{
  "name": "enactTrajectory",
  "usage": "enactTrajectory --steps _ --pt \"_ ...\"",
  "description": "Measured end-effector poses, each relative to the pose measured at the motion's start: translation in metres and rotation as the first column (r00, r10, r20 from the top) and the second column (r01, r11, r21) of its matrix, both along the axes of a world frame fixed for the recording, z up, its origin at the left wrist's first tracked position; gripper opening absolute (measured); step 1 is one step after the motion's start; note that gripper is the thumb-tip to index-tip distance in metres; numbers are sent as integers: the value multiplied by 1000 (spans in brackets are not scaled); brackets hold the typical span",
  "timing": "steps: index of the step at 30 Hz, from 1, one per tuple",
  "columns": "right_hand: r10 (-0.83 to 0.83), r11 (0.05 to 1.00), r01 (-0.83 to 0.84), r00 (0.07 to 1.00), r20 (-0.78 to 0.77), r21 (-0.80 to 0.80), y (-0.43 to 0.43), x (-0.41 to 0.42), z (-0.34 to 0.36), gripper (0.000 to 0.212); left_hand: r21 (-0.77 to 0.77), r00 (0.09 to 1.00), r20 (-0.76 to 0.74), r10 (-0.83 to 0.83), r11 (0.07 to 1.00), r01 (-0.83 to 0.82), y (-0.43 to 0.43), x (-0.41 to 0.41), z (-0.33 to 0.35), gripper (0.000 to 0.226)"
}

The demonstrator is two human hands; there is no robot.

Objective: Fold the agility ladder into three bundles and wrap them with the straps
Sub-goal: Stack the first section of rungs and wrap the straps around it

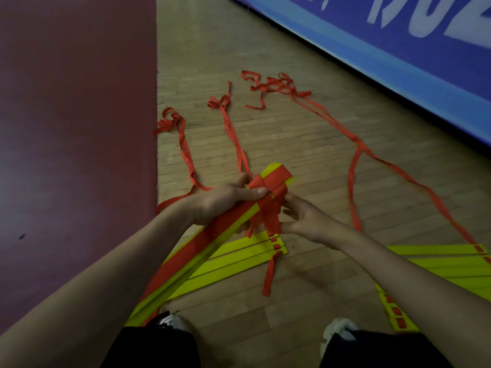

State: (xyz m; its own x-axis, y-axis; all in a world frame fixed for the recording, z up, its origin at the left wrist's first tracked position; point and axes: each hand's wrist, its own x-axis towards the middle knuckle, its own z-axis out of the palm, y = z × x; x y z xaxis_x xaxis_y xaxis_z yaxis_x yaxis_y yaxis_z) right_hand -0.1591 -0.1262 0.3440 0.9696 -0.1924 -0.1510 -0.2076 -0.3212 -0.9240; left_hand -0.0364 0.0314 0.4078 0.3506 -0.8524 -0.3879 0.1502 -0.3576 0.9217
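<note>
Head view, steeply down, close overhead

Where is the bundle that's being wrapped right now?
In the head view, centre: the bundle is gripped in the left hand, the right hand pinching its red strap, just above yellow rungs lying flat on the floor.

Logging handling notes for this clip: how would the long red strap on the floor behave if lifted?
Likely floppy: the red strap lies in curls and tangles on the floor. Probably light, being thin flat webbing. It may snag; its far end is bunched in loops.
</note>
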Motion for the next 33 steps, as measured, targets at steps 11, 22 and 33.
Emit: enactTrajectory --steps 11,22,33 --pt "-142 984 139 990 20 115 12 5 2 24 -28 999 -40 -7 1000 6 0 -4 5 37" --pt "-209 977 198 961 180 75 15 8 -1 22 61 999 36 31 998 -33 -2 -6 3 49" --pt "-119 992 105 970 212 75 11 6 10 22 68 999 -17 40 997 -39 4 2 4 61"
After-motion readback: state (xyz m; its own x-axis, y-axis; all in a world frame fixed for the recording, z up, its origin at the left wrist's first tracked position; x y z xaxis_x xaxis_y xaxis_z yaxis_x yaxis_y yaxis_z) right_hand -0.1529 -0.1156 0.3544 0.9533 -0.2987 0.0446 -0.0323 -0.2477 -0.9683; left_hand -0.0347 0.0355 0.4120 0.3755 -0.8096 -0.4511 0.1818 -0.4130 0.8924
